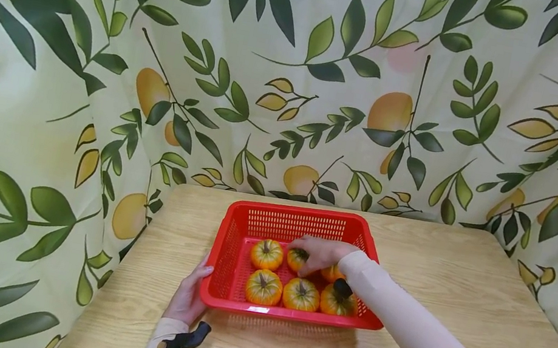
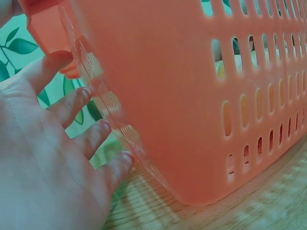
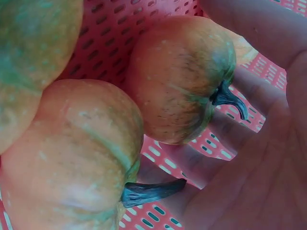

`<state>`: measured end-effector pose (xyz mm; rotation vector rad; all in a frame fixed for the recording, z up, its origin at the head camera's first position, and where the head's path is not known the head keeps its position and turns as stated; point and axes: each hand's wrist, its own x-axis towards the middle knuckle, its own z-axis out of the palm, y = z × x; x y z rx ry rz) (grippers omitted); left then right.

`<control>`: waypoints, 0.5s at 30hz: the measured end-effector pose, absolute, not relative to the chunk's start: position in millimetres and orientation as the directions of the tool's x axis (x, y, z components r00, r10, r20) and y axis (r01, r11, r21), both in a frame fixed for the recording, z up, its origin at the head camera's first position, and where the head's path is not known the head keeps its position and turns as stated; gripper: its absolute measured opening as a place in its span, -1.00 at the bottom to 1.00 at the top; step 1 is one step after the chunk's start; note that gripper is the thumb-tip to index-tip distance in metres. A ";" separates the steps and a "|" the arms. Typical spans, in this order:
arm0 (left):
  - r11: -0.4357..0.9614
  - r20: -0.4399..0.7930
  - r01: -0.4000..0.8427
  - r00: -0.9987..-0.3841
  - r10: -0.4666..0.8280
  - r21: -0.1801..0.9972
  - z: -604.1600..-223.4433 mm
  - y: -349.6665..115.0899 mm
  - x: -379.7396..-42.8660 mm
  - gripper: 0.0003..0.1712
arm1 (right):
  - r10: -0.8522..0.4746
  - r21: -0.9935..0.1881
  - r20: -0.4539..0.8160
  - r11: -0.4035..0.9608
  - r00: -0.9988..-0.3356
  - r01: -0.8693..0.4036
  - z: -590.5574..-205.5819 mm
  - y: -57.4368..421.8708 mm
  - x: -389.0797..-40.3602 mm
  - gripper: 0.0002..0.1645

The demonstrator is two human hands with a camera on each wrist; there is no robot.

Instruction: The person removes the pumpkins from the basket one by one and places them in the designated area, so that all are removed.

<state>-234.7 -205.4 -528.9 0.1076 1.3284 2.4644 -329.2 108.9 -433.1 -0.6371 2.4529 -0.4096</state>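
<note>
A red plastic basket [image 1: 289, 314] stands on the table with several small orange pumpkins [image 1: 264, 287] inside. My left hand [image 1: 187, 297] holds the basket's left side, thumb at the rim; in the left wrist view its fingers [image 2: 91, 139] rest against the outer wall. My right hand [image 1: 322, 254] reaches down into the basket from the right. Its fingers curl round a pumpkin [image 1: 296, 258] in the back row, which the hand partly covers. The right wrist view shows this pumpkin [image 3: 180, 81] between thumb and fingers, its dark stem toward the palm. Another pumpkin [image 3: 72, 153] sits close beside it.
The light wooden table [image 1: 439, 275] extends on both sides of the basket. A curtain [image 1: 293, 90] printed with leaves and fruit hangs behind and along the sides. Slotted basket walls [image 2: 259, 105] rise round the pumpkins. A dark wrist camera mount [image 1: 190, 338] sits on the left forearm.
</note>
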 end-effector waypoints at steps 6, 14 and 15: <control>-0.515 -0.077 -0.244 -0.943 0.325 0.822 -525.0 -205.2 -239.4 -0.06 | -0.492 -0.406 -0.430 0.854 -0.757 -0.325 -431.7 109.9 -333.3 -0.19; -0.493 -0.116 -0.266 -0.943 0.313 0.829 -527.5 -205.2 -235.3 -0.08 | -0.495 -0.480 -0.409 0.831 -0.767 -0.281 -435.6 115.2 -334.3 -0.13; -0.492 -0.118 -0.265 -0.944 0.309 0.829 -528.0 -205.2 -235.1 -0.08 | -0.495 -0.491 -0.397 0.826 -0.772 -0.277 -434.7 116.1 -334.8 -0.12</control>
